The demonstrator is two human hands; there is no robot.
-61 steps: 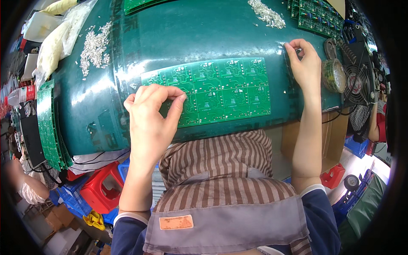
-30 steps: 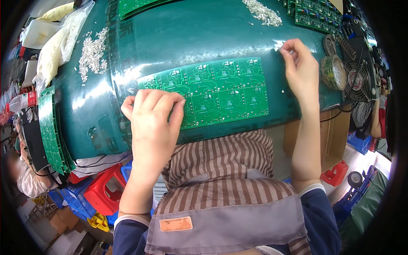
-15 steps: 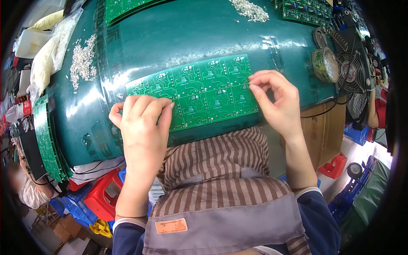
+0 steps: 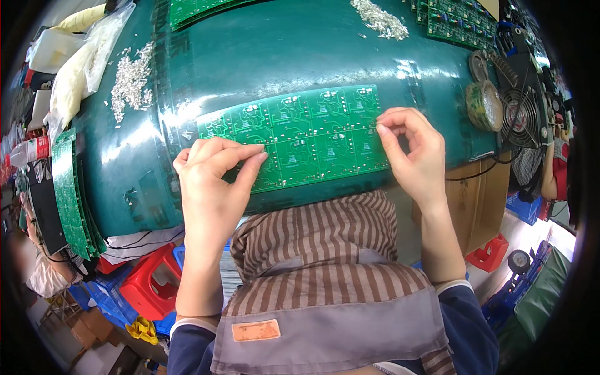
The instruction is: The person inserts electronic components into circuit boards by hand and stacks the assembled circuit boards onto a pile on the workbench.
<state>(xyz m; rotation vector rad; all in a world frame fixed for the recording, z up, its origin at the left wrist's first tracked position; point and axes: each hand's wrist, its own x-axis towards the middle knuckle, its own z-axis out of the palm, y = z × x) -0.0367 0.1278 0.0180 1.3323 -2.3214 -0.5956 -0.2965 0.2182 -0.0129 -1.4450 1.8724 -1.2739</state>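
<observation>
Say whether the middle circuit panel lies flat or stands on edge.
Flat. The green circuit panel lies broad side up on the green mat, its lower left part hidden by the left hand.

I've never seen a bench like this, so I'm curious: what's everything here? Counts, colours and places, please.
work surface: one, dark green, upper half
circuit board sheet: one, green, centre
groups of boards: three, green, left, top, upper right
piles of small pieces: two, whitish, upper left and right
plastic bag: one, clear, upper left
bottle: one, clear with red label, left
tape roll: one, greenish-brown, right
fan: one, black, right
stool: at least one, red, lower left
cardboard box: one, brown, lower right
co-workers: two, partly seen, side edges
apron: one, brown-striped and grey, lower centre
left hand: one, bare, over sheet's left
right hand: one, bare, sheet's right edge
</observation>
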